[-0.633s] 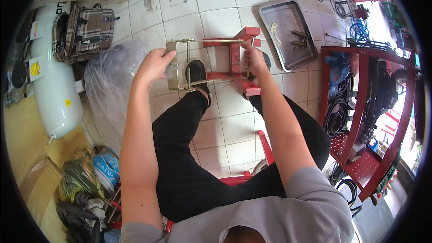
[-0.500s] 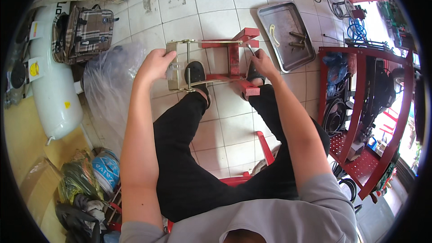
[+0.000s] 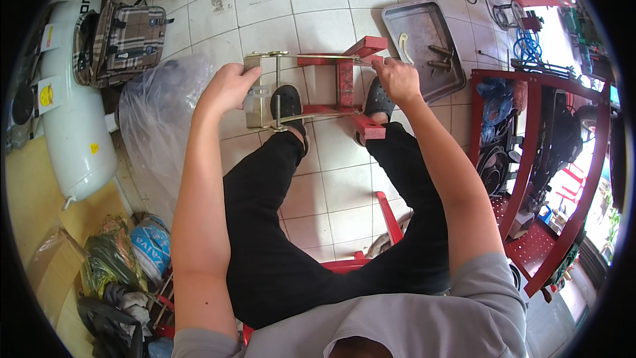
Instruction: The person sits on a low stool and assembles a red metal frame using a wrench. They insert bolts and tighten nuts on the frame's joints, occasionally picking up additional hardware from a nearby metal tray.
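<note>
Pale floor tiles (image 3: 351,189) lie beneath; I see dark lettering on one white tank (image 3: 76,136) and one round yellow label (image 3: 46,95). Left hand (image 3: 228,87) pinches one end of the single gold-coloured bracket (image 3: 254,118), positioned between both hands, by one red frame (image 3: 344,86). Right hand (image 3: 399,81) is partly curled at the opposite end; I cannot tell whether it pinches anything. One tray (image 3: 419,18) holds two cylinders (image 3: 440,64).

A yellowish, brass-coloured metal frame (image 3: 254,118) has an upright-edged plate at its left end, a slim rod crossing between its sides just beside that plate, and two long, thin side arms running rightward. The arms reach over a red-painted metal stand (image 3: 344,86) built of straight bars, its crosspiece spanning between them and blocky ends jutting out at the right.
</note>
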Demonstrator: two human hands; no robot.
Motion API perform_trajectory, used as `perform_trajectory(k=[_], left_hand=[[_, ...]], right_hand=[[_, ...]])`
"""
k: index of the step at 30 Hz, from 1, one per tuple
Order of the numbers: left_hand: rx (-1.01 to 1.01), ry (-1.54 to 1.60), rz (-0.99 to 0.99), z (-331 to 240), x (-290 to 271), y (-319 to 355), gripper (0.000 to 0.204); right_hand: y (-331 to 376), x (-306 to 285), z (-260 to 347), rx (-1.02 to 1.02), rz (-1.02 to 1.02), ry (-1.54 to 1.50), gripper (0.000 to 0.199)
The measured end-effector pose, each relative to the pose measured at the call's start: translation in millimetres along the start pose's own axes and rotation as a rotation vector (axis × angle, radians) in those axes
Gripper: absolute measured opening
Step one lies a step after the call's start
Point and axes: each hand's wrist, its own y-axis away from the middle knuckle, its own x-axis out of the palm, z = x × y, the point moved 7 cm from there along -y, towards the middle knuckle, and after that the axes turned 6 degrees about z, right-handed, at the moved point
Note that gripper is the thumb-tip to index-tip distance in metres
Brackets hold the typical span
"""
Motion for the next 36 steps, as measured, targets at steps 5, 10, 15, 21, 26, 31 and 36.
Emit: perform_trajectory(k=[5,10,15,21,26,31,36], left_hand=[[-0.008,-0.012,-0.016,0,-1,1,0.049],[0.017,-0.015,-0.018,4,0,-3,0.048],[-0.01,-0.045,-0.036,1,-1,1,0.047],[-0.029,-0.108,-0.038,-2,-3,4,0.048],[-0.032,-0.078,-0.069,-5,-1,8,0.048],[-0.078,-0.11,-0.026,-3,0,6,0.048],[-0.059,-0.06,-0.039,0,0,4,0.047]], right_hand=[[-7,-1,13,0.074,0.085,0.087,0.011],[-5,0,2,0.029,0.002,-0.01,0.013],[-5,14,-11,0.053,-0.057,-0.301,0.016],[-5,66,-9,0.154,-0.197,-0.632,0.019],[-11,81,6,0.266,-0.251,-0.747,0.019],[-19,94,16,0.273,-0.186,-0.706,0.024],[-23,97,23,0.266,-0.209,-0.698,0.026]])
